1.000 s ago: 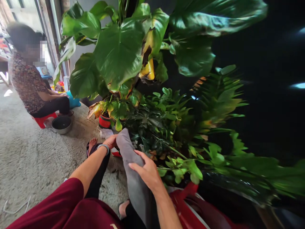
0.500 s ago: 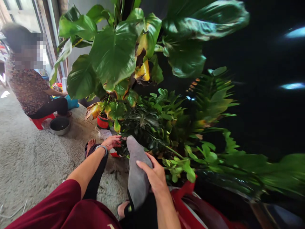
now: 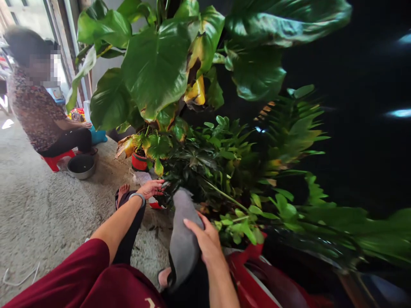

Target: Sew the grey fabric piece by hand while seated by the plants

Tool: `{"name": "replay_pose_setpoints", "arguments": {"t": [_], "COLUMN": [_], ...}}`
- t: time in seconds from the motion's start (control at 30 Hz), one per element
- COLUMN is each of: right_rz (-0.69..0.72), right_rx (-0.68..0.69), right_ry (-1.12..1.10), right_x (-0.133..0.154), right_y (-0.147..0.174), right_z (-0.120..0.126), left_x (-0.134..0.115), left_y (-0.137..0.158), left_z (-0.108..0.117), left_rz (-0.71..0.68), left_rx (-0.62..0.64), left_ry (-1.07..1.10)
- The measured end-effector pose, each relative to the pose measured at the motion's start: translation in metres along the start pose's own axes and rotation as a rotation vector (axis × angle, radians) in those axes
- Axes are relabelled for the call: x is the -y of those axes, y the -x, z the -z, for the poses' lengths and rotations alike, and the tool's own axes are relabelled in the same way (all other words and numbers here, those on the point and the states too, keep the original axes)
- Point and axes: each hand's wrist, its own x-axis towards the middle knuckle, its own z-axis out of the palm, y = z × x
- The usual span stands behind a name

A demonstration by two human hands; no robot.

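Note:
A smooth grey bird (image 3: pixel 185 239), pigeon-like in shape, sits over my dark-trousered leg, its blurred head end toward the plants. My right hand (image 3: pixel 205 237) is closed round its right side, the thumb across its back. To the left of the bird's head, my left hand (image 3: pixel 151 189) reaches forward with a grey band at the wrist. Its fingers are stretched out and slightly bent, near the dark leaves (image 3: pixel 192 160). A small pale spot shows by the fingertips, too unclear to name. The bird's feet are hidden.
Broad-leaved plants (image 3: pixel 157 64) fill the middle, with a red pot (image 3: pixel 138 161) below. At left another person (image 3: pixel 41 107) sits on a red stool (image 3: pixel 54 161) beside a grey basin (image 3: pixel 81 167). A red object (image 3: pixel 247 273) lies at lower right. The floor (image 3: pixel 64 214) is rough concrete.
The bird's head end has dipped and turned to the right, and its body has shifted slightly left. Both of my hands stay in nearly the same places.

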Motion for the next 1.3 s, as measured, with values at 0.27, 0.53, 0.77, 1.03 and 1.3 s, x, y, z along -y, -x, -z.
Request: {"name": "replay_pose_setpoints", "arguments": {"t": [0.27, 0.53, 0.77, 1.03, 1.3], "right_rz": [-0.137, -0.296, -0.145, -0.447, -0.213], "right_rx": [-0.414, 0.127, -0.340, 0.122, -0.430], "right_ry": [-0.263, -0.542, -0.671, -0.721, -0.594], "right_x": [0.051, 0.046, 0.050, 0.037, 0.039], "right_y": [-0.033, -0.010, -0.039, 0.002, -0.052], "right_z": [0.053, -0.008, 0.030, -0.034, 0.007], "left_x": [-0.001, 0.002, -0.003, 0.001, 0.001], "left_y": [0.001, -0.003, 0.004, 0.000, 0.000], "left_z": [0.002, 0.004, 0.001, 0.001, -0.001], "left_rz": [-0.008, -0.041, -0.016, -0.014, -0.017], "left_rx": [0.023, -0.005, -0.023, -0.082, -0.078], "left_ry": [-0.022, -0.063, -0.077, -0.065, -0.051]}}
